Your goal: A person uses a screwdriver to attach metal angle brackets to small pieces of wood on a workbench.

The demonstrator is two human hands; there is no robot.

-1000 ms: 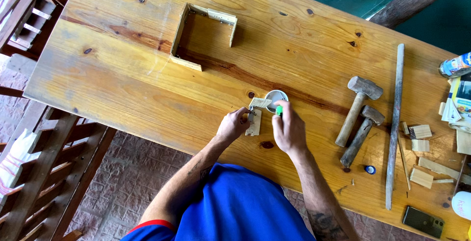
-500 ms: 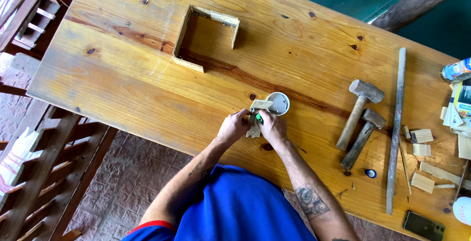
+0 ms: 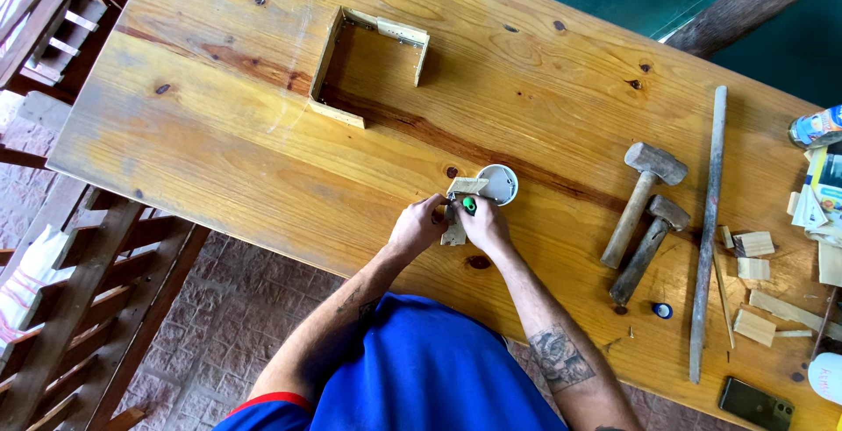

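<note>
Workpiece: small L-shaped joint of pale wood strips (image 3: pixel 460 210), lying on the near-middle of the table, one strip pointing toward the person, the other running right along the top.
Left hand (image 3: pixel 416 227): closed around the near strip from the left, fingers curled, pinning it to the board.
Right hand (image 3: pixel 484 225): closed on a small green-tipped tool (image 3: pixel 469 205), its tip at the corner of the joint; how tightly it pinches cannot be told.
Handling, judged: light, stiff, dry softwood; thin enough to split along the grain; the corner joint is probably the weak spot. Best held flat by the long strip, near the corner, not by the free ends.
Beside it: round white lid or dish (image 3: pixel 500 183), touching the far-right end of the joint.
Surface: varnished plank table (image 3: pixel 219 150), knotty, likely slick under small parts.
Far left of centre: open three-sided wooden frame (image 3: pixel 368 63).
Right: two mallets (image 3: pixel 645 212), a long wooden rod (image 3: pixel 707 229), loose offcut blocks (image 3: pixel 754 260), a small blue cap (image 3: pixel 662 310).
Near right corner: dark phone (image 3: pixel 756 405).
</note>
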